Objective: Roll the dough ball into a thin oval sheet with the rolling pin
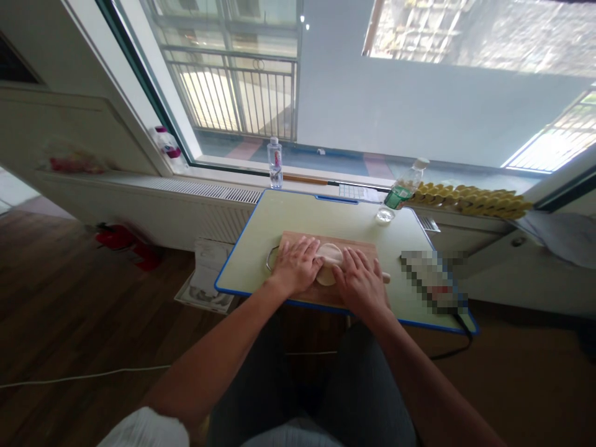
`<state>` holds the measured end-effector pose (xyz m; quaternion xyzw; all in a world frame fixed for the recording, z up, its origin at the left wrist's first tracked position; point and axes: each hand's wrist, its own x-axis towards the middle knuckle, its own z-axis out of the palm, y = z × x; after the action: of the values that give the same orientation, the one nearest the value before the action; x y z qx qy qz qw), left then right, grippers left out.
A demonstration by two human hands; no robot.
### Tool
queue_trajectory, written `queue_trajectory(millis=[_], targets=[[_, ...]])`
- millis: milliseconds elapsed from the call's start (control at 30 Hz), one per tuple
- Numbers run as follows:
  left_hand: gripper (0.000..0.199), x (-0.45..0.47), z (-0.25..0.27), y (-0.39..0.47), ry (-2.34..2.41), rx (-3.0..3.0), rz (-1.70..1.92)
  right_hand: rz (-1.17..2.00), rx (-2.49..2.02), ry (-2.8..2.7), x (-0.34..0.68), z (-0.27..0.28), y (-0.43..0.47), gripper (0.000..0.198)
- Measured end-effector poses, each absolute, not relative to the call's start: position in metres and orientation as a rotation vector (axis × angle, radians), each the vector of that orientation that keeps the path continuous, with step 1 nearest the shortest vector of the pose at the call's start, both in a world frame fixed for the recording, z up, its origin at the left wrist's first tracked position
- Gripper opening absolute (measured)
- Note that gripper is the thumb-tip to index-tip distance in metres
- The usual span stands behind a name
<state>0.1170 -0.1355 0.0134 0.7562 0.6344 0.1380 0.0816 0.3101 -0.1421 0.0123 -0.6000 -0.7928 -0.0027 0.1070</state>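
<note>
A pale wooden rolling pin [330,253] lies crosswise on a flat, round piece of dough [326,277]. Beneath the dough is a wooden cutting board [371,249] with a metal handle [269,259] at its left end. Over the left part of the pin rests my left hand [298,266], fingers forward and thumb toward the middle. My right hand [361,278] bears on the right part, and the pin's end pokes out past it. Both hands are closed over the pin, which hides their undersides. Dough shows between them, in front of and behind the pin.
The board lies on a small blue-edged table [251,248]. A green-labelled bottle [400,194] stands at its back right, near a blurred-out item [433,282]. On the windowsill are a clear water bottle [275,164] and yellow trays [470,200]. A fire extinguisher [130,247] is at the left.
</note>
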Motion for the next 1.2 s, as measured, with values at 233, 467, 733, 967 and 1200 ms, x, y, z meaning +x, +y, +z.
queue_trajectory(millis=[233,467,733,967,1200], targets=[[0.062,0.124,0.031,-0.089,1.897,2.226,0.262,0.007,-1.866,-2.314,0.304,0.022,-0.112,0.064],[0.062,0.127,0.027,-0.066,1.872,2.259,0.186,-0.026,-1.873,-2.284,0.304,0.021,-0.096,0.063],[0.052,0.131,0.026,-0.048,1.859,2.328,0.171,-0.028,-1.876,-2.284,0.306,0.025,-0.085,0.061],[0.050,0.134,0.026,-0.033,1.859,2.308,0.158,-0.022,-1.916,-2.294,0.304,0.031,-0.079,0.056],[0.049,0.132,0.026,-0.041,1.841,2.325,0.144,-0.063,-1.916,-2.343,0.303,0.033,-0.086,0.054]])
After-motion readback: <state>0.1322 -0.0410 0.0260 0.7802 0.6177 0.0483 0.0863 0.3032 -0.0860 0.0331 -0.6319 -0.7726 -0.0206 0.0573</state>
